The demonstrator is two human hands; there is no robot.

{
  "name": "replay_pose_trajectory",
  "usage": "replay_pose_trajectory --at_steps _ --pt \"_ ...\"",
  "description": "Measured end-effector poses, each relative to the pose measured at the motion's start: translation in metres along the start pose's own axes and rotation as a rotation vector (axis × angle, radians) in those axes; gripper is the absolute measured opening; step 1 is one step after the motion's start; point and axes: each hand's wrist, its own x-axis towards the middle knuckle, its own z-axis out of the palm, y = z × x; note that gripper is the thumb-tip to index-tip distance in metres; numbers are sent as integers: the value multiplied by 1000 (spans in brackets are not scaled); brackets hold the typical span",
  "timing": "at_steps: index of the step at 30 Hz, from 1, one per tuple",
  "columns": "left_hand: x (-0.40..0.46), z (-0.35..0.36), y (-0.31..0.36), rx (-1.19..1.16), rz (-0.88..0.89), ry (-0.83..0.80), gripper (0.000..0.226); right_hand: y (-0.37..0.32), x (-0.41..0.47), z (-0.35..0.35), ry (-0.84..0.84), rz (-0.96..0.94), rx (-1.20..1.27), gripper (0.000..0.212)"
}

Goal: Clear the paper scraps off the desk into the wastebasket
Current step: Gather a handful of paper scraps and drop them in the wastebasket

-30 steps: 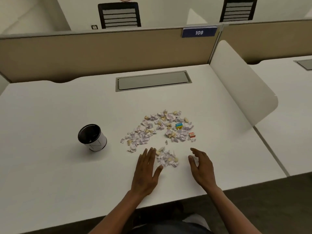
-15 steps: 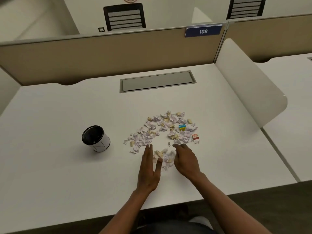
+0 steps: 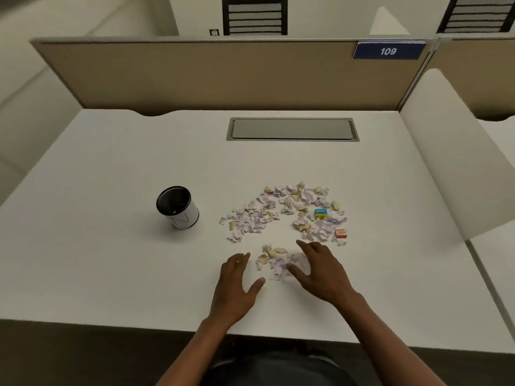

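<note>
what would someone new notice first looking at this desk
Most striking is the arc of crumpled paper scraps mid-desk, with a small blue box and a red-and-white one among them. Nearer, the left hand and right hand flank a smaller pile. A black-rimmed white wastebasket stands left.

White desk (image 3: 111, 274) carried everything. Wastebasket (image 3: 178, 208), a small black-and-white cylinder, stood upright on its left half, well apart from the paper. Main arc of crumpled paper scraps (image 3: 281, 211), white and tan, lay right of centre. Blue-and-yellow box (image 3: 320, 214) sat among the scraps on the arc's right side; red-and-white box (image 3: 341, 233) sat at the arc's right edge. Smaller scrap heap (image 3: 276, 260) lay nearer the front edge, apart from the arc. Grey cable hatch (image 3: 292, 129) was set flush into the desk near the back partition.
</note>
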Motion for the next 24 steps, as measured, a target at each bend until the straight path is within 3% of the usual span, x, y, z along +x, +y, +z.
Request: replay_pose_trajectory --at_steps 4,8,11,17,21,24 --pt "20 -4 12 131 -20 -198 121 4 1 -3 -231 29 -115 122" --pt "45 -2 36 173 -24 -268 129 -4 17 3 -266 31 -99 120" --pt "51 5 45 97 18 -238 104 -10 28 2 -251 19 -61 103" --pt "37 20 58 13 42 -132 64 -19 39 0 -305 -73 -6 97" --pt "29 21 65 -72 50 -22 38 -25 37 4 -257 -147 41 57" --pt "26 21 66 -138 36 27 28 -28 35 9 -223 -163 55 40"
